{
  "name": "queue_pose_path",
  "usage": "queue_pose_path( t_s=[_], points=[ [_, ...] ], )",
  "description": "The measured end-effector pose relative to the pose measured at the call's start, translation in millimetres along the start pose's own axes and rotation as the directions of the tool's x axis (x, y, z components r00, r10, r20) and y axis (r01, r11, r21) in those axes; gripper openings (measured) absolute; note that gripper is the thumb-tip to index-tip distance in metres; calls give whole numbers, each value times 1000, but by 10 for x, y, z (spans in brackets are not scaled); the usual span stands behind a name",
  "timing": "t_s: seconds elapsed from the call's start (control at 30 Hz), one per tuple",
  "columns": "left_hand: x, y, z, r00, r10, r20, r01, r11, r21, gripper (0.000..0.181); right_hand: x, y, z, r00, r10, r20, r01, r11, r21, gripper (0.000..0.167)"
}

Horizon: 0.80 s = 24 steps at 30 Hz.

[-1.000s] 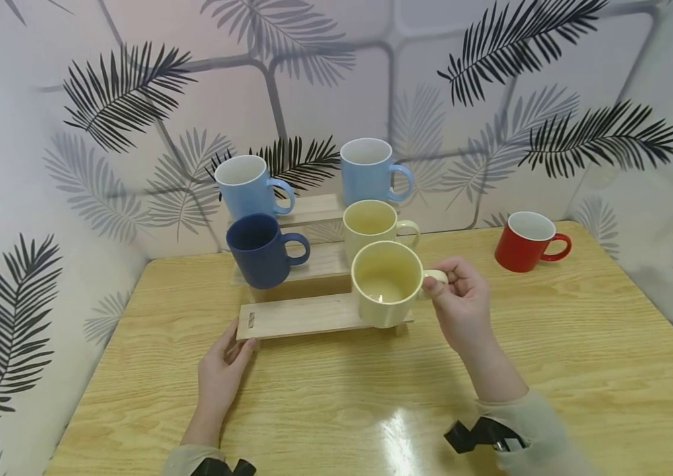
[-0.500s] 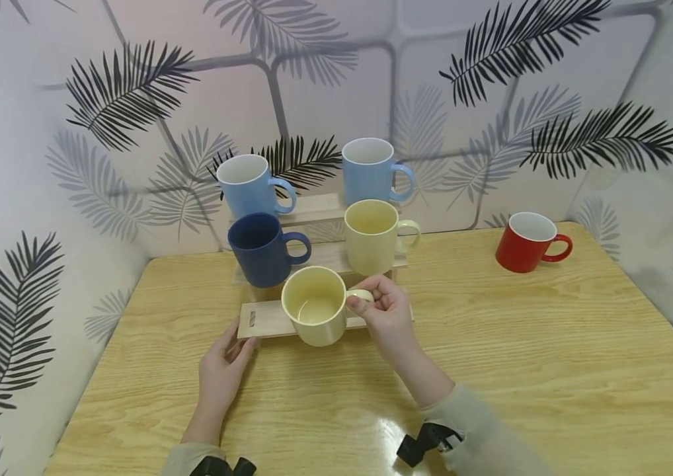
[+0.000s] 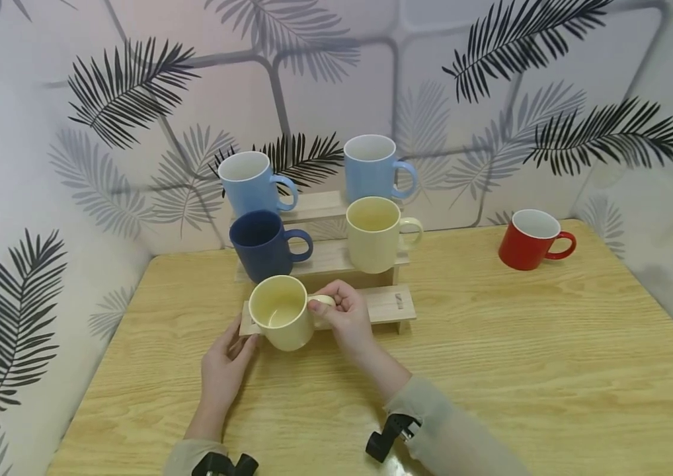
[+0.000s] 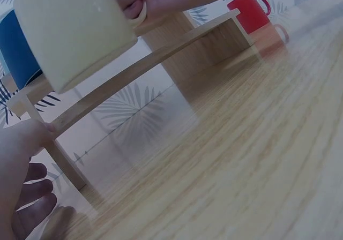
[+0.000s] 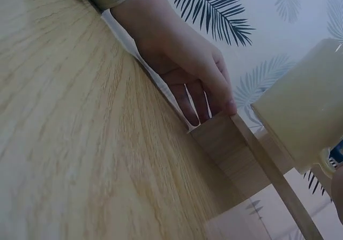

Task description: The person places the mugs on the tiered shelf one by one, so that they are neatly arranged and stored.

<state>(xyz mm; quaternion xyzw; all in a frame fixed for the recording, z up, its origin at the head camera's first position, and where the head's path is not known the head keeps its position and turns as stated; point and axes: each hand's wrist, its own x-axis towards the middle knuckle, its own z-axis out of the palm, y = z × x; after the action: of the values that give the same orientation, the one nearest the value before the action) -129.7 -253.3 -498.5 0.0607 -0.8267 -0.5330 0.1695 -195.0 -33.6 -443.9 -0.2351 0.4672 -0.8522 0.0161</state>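
My right hand (image 3: 345,320) pinches the handle of a pale yellow mug (image 3: 281,314) between thumb and fingers. The mug hangs slightly tilted, just above the left end of the lowest step of a wooden three-step rack (image 3: 384,304). At that same end my left hand (image 3: 226,363) grips the step's corner; in the left wrist view its thumb lies at the board's edge (image 4: 96,98). Directly behind the held mug, a dark blue mug (image 3: 262,251) stands on the middle step. To its right stands another pale yellow mug (image 3: 373,238).
Two light blue mugs stand on the top step, one left (image 3: 248,185) and one right (image 3: 369,172). A red mug (image 3: 523,244) is on the wooden table (image 3: 521,370), near the back right. The leaf-patterned wall (image 3: 336,92) rises close behind the rack.
My right hand has carried the yellow mug leftward, from the right end of the lowest step to its left end. The left hand has kept its hold on the rack.
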Motion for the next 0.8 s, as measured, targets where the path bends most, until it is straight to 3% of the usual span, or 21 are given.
queue_pose_path(
  t_s=[0.13, 0.8],
  points=[
    [5, 1, -9, 1000, -7, 8, 7, 1000, 4, 54, 45, 112, 13, 1000, 25, -3, -25, 1000, -9, 14],
    [15, -13, -10, 1000, -27, 1, 27, 999, 30, 52, 175, 235, 81, 999, 44, -22, -45, 997, -61, 16]
  ],
)
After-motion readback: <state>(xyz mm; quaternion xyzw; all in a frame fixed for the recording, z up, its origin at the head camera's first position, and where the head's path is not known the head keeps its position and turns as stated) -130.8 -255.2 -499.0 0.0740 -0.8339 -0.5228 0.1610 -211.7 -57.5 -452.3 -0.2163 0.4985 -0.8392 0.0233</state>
